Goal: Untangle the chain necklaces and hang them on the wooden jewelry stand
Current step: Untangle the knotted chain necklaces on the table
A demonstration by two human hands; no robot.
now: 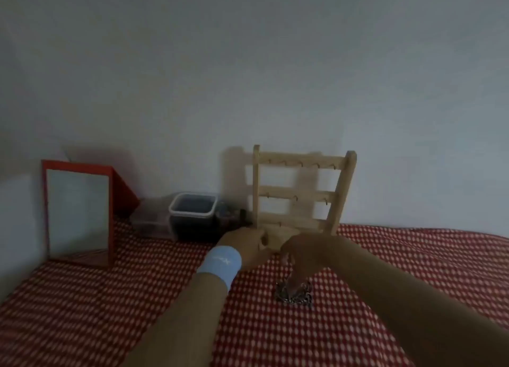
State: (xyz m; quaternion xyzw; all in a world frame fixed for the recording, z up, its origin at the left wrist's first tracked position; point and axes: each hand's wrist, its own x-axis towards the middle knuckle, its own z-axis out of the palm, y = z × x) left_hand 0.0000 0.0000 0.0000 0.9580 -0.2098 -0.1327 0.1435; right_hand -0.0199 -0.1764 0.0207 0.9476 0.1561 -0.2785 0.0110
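Observation:
A wooden jewelry stand [300, 190] with three rows of small hooks stands upright against the wall; no chain hangs on it. A tangled heap of metal chain necklaces [294, 295] lies on the red checked cloth in front of it. My right hand [303, 256] reaches down, its fingertips pinching chain links that rise from the heap. My left hand [248, 245], with a light blue wristband, is curled just left of it near the stand's base; the blur hides whether it holds a chain.
A red-framed mirror [78, 212] leans at the left. A clear tub with a white rim [192, 215] and smaller clear boxes [151, 223] sit by the wall, left of the stand. The red checked cloth [110, 311] covers the whole surface.

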